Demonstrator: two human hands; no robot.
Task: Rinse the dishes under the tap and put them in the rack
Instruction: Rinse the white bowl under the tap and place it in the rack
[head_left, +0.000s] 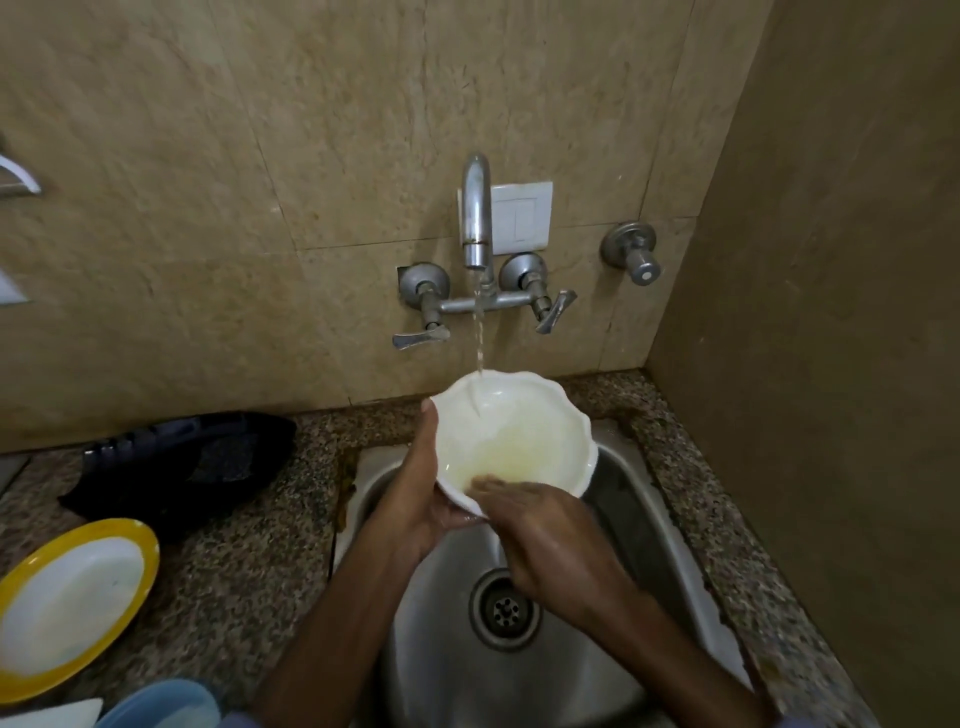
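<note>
Fingertips (480, 486) of the right hand (550, 545) lie together over the near rim of a white scalloped bowl (514, 436), reaching into its cloudy water. The left hand (415, 499) cups the bowl from below on its left side, thumb (428, 415) pressed up along the rim and fingers closed under the base. The bowl is held above the steel sink (623, 499), under the stream from the wall tap (477, 213). On the granite counter (249, 566) to the left sit a yellow-rimmed plate (72, 605), a dark cloth (187, 462) farther back, and a blue lid (161, 706) at the near edge.
</note>
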